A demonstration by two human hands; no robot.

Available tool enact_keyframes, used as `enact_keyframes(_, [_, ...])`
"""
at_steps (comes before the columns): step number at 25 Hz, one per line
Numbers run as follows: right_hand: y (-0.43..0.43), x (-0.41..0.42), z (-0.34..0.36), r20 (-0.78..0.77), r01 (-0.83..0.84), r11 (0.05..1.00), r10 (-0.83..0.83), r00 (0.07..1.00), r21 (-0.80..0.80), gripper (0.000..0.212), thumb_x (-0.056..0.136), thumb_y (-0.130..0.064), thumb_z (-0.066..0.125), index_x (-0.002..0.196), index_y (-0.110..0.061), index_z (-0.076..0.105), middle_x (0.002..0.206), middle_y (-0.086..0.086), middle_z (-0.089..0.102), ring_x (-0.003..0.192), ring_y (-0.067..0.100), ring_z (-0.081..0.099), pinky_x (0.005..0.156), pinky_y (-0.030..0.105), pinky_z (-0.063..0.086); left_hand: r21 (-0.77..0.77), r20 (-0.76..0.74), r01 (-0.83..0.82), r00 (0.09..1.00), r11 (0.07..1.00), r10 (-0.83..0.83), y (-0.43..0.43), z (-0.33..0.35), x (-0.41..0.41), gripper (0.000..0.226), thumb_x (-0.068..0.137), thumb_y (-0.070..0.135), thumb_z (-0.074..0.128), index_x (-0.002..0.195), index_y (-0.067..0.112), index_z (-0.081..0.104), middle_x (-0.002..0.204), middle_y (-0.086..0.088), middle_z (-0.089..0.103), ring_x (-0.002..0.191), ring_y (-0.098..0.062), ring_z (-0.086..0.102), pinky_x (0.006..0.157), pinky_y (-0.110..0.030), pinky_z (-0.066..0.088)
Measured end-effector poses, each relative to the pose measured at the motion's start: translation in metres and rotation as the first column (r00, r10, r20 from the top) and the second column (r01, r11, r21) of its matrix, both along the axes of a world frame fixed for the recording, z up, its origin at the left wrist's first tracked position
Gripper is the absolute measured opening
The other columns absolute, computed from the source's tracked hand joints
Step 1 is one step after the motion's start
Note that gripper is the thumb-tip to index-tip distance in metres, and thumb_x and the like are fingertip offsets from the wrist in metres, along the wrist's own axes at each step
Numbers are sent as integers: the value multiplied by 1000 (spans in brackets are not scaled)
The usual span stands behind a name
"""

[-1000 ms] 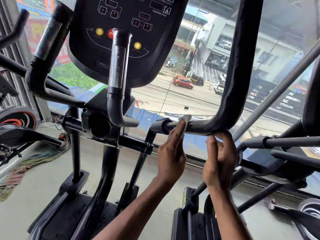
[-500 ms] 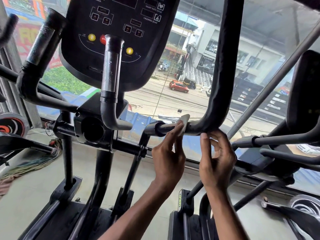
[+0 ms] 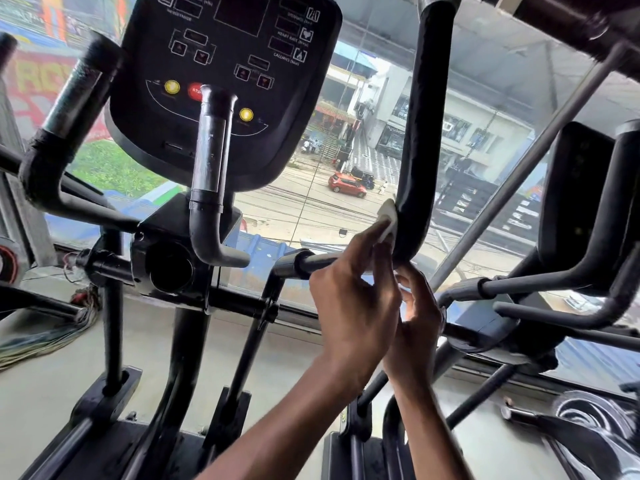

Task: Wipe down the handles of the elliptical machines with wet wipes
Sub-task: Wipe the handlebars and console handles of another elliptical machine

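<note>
The elliptical's right handle [image 3: 424, 126] is a thick black padded tube that bends into a thinner horizontal bar [image 3: 311, 261]. My left hand [image 3: 353, 303] holds a white wet wipe [image 3: 388, 218] and presses it against the inner side of the bend. My right hand [image 3: 420, 317] sits just below the bend, partly behind the left hand, its loosely curved fingertips touching the handle's underside. The short centre handle [image 3: 211, 161] with a metal sleeve and the left padded handle [image 3: 65, 133] stand untouched.
The black console [image 3: 225, 81] with yellow and red buttons hangs above the centre handle. A second machine's bars and console [image 3: 575, 202] crowd the right side. A glass window [image 3: 311, 209] is right behind. Cables [image 3: 45, 327] lie on the floor at left.
My left hand has slid the wipe rightward from the horizontal bar up onto the handle's bend. My right hand has loosened from the bend and now only touches it from below.
</note>
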State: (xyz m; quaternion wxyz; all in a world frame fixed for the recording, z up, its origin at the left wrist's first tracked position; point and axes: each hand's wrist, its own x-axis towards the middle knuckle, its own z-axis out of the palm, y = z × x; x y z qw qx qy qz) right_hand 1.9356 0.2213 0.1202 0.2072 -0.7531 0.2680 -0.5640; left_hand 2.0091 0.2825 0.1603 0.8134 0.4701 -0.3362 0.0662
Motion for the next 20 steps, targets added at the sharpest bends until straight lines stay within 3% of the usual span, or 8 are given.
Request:
enact_keyframes(4, [1,-6,0,-5,-11,1000,11,1000,10,29,98,-44,59,125,-35,65,105,-9,71,97,15,66,86,27,50,35,262,-187,950,982,171,1,-29,7,32,93,11,55,116,5,76,105,-2,79,96,-11,72,86,-10,51])
enact_keyframes(7, [4,-7,3,-36,4,1000,-4,999,-1,34,96,-47,55,128,-38,64,103,-12,71,95,11,67,84,25,51,47,234,-126,966,991,111,-1,-18,8,29,94,5,60,118,8,76,106,-1,79,90,-10,75,76,-19,56])
enact_keyframes(9, [5,-8,5,-61,11,1000,-13,998,-21,33,95,-46,53,127,-47,60,104,-20,69,95,3,66,83,17,49,67,185,-101,979,993,87,-8,3,9,28,95,6,63,118,13,76,102,1,80,80,-8,74,66,-22,56])
enact_keyframes(11, [5,-9,7,-69,2,1000,-3,998,-14,36,94,-46,52,129,-48,58,107,-19,70,96,3,66,83,15,48,76,144,-98,986,992,86,-12,15,11,27,96,8,62,118,16,76,100,3,80,79,-10,74,66,-25,56])
enact_keyframes(15, [4,-13,8,-97,-22,1000,22,995,4,39,95,-50,52,132,-42,60,106,-10,71,97,11,66,84,26,51,91,184,-151,974,984,132,0,-1,6,28,94,7,61,116,14,77,95,1,80,73,-13,74,64,-22,52])
enact_keyframes(20, [5,-17,16,-153,-25,999,29,988,26,43,90,-55,52,128,-40,63,107,-22,70,99,2,65,81,14,47,138,109,-101,990,985,86,-11,38,11,27,97,14,57,116,18,77,90,-3,80,76,-23,76,67,-37,60])
